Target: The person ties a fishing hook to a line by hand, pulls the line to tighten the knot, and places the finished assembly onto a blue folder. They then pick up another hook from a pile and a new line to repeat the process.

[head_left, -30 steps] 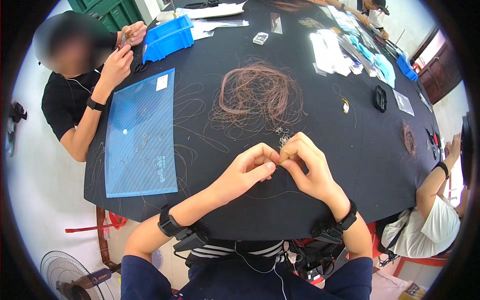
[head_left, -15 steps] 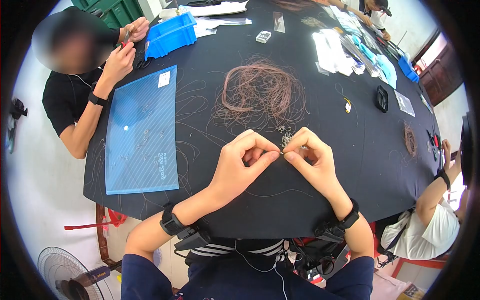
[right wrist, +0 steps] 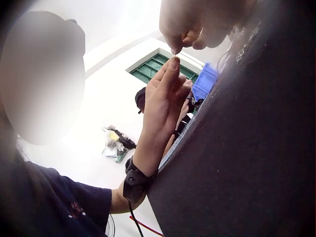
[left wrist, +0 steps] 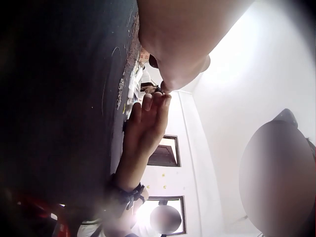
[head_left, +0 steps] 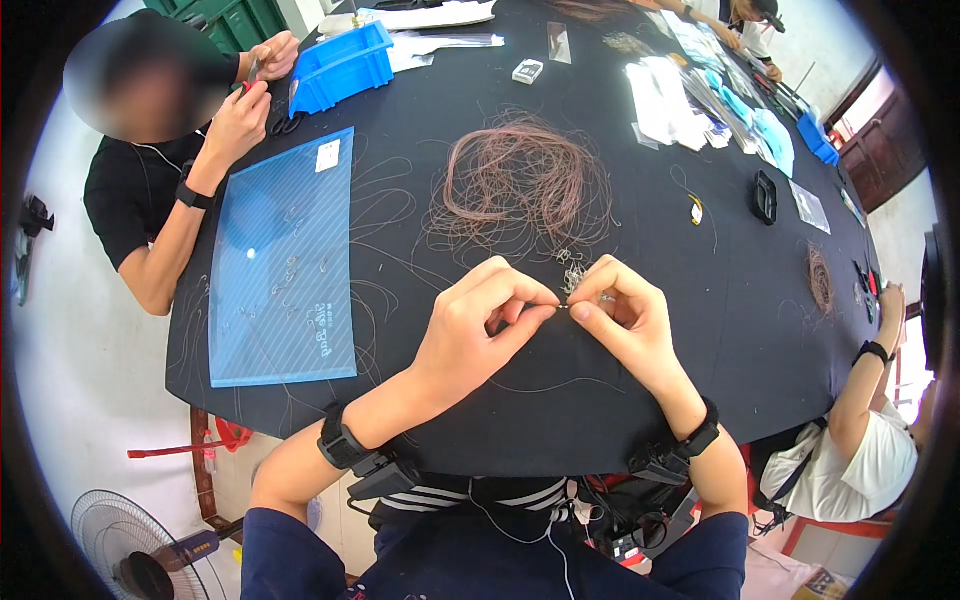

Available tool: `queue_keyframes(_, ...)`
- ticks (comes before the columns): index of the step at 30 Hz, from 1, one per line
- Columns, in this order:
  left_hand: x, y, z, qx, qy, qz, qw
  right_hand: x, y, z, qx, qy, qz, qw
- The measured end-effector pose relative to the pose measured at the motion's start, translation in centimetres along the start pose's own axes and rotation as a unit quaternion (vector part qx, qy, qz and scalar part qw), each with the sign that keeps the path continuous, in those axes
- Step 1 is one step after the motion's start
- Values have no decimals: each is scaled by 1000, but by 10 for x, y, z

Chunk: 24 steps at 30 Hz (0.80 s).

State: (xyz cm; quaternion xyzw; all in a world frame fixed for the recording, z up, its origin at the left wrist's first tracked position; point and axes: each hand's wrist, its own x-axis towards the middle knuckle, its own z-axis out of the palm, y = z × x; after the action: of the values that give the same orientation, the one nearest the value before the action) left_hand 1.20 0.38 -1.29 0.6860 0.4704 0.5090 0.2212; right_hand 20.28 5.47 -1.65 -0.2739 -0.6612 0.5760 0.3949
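Note:
Both hands meet over the dark table, fingertips to fingertips. My left hand (head_left: 470,318) pinches one end of a tiny brass-coloured piece (head_left: 563,306) between thumb and index finger. On its other side, the thumb and index finger of my right hand (head_left: 628,308) pinch it too. Fingertips cover most of the piece, and its kind cannot be told. Just behind the right fingertips lies a small heap of silvery hook-like bits (head_left: 573,277). Beyond it sits a loose tangle of thin brown line (head_left: 520,190). In the right wrist view the left hand (right wrist: 165,101) shows its pinched fingertips close to the right hand.
A blue file bag (head_left: 285,350) with hooks and looped lines lies at the left. Behind it stands a blue bin (head_left: 342,75) beside a seated person. At the right are a black tray (head_left: 764,198), a brown coil (head_left: 820,278) and another person's arm. One thin line lies before my hands.
My left fingers have gone from a looser, lower curl to a thumb-and-index pinch. The fingertips of both hands now stand slightly apart with the tiny piece showing between them.

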Motion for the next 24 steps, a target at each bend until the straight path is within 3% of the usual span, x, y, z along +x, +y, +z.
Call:
queue_keyframes(3, 0, 3, -1, 8, -1, 8, 1000, -1, 4, -1, 6, -18, -18, 1000)
queue_keyframes(9, 0, 4, -2, 27, 12, 39, 999, 4, -13, 2, 155, -113, 181, 964)
queue_keyframes(10, 1, 5, -3, 31, 14, 44, 998, 3, -6, 2, 120, -186, 207, 953)
queue_keyframes(12, 2, 6, -3, 30, 27, 63, 997, 1, -9, 9, 108, -273, 206, 933)
queue_keyframes(16, 5, 10, -6, 38, 41, 117, 992, 1, -12, 15, 73, -303, 223, 924)
queue_keyframes(19, 6, 10, -12, 71, 53, 124, 988, 4, -9, 10, 135, -340, 195, 910)
queue_keyframes(20, 6, 8, -15, 81, 58, 119, 988, 1, -19, 3, 152, -296, 240, 912)
queue_keyframes(22, 8, 5, -21, 103, 71, 108, 986, -2, -16, -15, 204, -160, 177, 949)
queue_keyframes(24, 9, 6, -21, 95, 73, 103, 987, 1, -10, -24, 281, -94, 45, 954)
